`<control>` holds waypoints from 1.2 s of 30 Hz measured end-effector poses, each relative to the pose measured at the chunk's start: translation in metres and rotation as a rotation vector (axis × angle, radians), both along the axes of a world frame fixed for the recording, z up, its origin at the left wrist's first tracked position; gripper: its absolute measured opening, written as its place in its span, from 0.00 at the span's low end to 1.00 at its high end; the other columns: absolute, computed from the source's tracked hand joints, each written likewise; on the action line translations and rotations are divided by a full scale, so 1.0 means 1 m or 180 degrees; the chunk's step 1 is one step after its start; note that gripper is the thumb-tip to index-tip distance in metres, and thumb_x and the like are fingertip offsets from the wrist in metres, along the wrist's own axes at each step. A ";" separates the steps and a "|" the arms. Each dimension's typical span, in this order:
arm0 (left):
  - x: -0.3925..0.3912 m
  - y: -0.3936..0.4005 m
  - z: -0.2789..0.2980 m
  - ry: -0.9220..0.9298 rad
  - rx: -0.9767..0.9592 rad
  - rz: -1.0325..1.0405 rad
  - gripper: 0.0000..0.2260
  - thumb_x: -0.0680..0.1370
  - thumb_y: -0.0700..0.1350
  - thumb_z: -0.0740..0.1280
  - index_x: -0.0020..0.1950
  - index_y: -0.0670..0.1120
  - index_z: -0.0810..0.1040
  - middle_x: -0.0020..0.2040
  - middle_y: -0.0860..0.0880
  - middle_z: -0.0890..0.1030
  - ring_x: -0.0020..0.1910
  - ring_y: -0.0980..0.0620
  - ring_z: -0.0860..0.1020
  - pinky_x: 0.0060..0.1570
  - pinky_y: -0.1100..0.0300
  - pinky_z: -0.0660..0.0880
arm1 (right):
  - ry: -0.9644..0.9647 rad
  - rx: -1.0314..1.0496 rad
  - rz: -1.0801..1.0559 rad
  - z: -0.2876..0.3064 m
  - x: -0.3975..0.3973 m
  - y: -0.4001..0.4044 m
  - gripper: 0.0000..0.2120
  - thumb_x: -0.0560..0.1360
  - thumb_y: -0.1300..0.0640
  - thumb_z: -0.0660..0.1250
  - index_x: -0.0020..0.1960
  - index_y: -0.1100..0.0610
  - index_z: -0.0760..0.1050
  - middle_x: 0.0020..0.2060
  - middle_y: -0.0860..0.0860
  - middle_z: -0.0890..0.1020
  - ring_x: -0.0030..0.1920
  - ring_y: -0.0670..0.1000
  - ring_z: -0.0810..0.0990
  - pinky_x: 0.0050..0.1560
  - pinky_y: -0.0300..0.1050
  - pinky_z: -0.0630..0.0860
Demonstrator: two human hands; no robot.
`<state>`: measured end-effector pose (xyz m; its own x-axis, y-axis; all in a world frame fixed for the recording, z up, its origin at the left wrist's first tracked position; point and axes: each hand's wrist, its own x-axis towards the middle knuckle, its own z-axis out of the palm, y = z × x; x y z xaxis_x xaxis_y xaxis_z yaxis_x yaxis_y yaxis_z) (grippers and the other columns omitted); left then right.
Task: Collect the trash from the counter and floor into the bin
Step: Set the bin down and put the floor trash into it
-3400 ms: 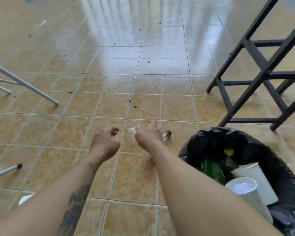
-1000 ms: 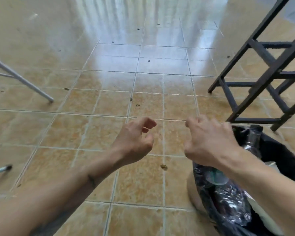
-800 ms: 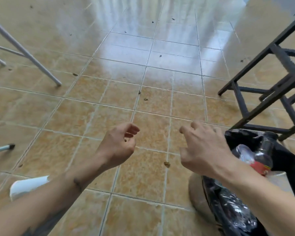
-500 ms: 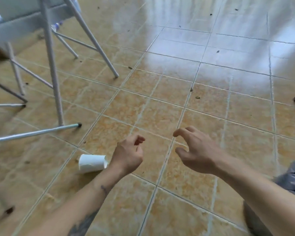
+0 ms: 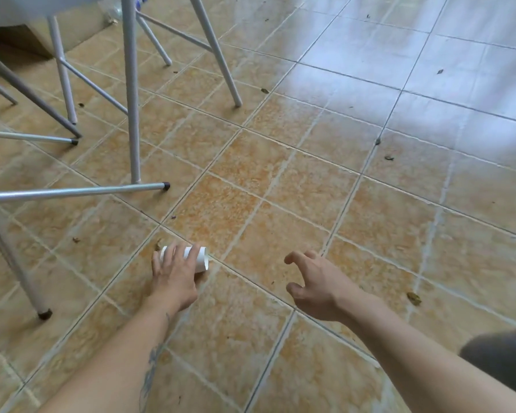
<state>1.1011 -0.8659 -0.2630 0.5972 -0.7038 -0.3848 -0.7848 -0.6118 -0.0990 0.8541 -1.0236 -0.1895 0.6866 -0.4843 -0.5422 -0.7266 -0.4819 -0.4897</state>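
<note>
A white paper cup (image 5: pixel 199 257) lies on its side on the tan floor tiles at lower centre-left. My left hand (image 5: pixel 173 275) is down on it, fingers wrapped over its top so that most of the cup is hidden; the cup still touches the floor. About a hand's width to the right, my right hand (image 5: pixel 312 283) hovers above the tiles with fingers curled apart and nothing in it. The bin is out of view, apart from a dark shape (image 5: pixel 501 362) at the lower right edge, which I cannot identify.
Grey metal furniture legs (image 5: pixel 130 93) cross the left side, one bar (image 5: pixel 78 191) running low just beyond the cup. A clear plastic bottle (image 5: pixel 115 14) lies under the furniture at the top left. Small leaf scraps (image 5: pixel 413 298) dot the tiles.
The view swung left, away from the bin where the right hand dropped a bottle. My left hand reached down and now covers the white cup. The right hand stays empty.
</note>
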 end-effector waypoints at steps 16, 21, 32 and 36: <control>-0.071 -0.065 0.010 0.0689 -0.1014 -0.0190 0.27 0.72 0.53 0.66 0.71 0.56 0.68 0.61 0.51 0.76 0.62 0.45 0.73 0.69 0.43 0.53 | 0.0465 -0.0322 -0.0114 -0.077 -0.058 0.027 0.31 0.76 0.47 0.58 0.77 0.50 0.55 0.78 0.55 0.56 0.77 0.60 0.54 0.74 0.60 0.59; -0.115 -0.096 0.069 0.1563 -0.1988 -0.0238 0.26 0.72 0.52 0.73 0.68 0.57 0.72 0.54 0.55 0.77 0.51 0.49 0.77 0.50 0.52 0.74 | 0.0105 -0.0111 -0.0646 -0.049 -0.072 0.018 0.31 0.78 0.49 0.60 0.78 0.49 0.55 0.80 0.54 0.52 0.79 0.58 0.50 0.77 0.56 0.54; -0.282 -0.150 0.269 0.3829 -0.1756 0.0359 0.18 0.72 0.57 0.67 0.57 0.48 0.78 0.46 0.50 0.83 0.42 0.56 0.82 0.40 0.60 0.76 | -0.0828 0.0166 -0.2555 0.162 -0.194 0.043 0.26 0.78 0.51 0.62 0.75 0.51 0.62 0.74 0.48 0.63 0.74 0.51 0.60 0.75 0.50 0.58; -0.352 -0.158 0.300 0.4091 -0.1324 0.0646 0.12 0.76 0.49 0.71 0.56 0.46 0.77 0.46 0.47 0.83 0.44 0.49 0.81 0.41 0.55 0.78 | -0.0791 0.0001 -0.3071 0.208 -0.256 0.054 0.24 0.75 0.51 0.62 0.70 0.51 0.67 0.67 0.47 0.70 0.69 0.50 0.67 0.70 0.49 0.64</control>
<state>0.7490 -1.0237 0.0369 0.0880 -0.8463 -0.5253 -0.0766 -0.5315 0.8436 0.5981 -0.9692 0.0182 0.0931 -0.8948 -0.4366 -0.6840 0.2612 -0.6811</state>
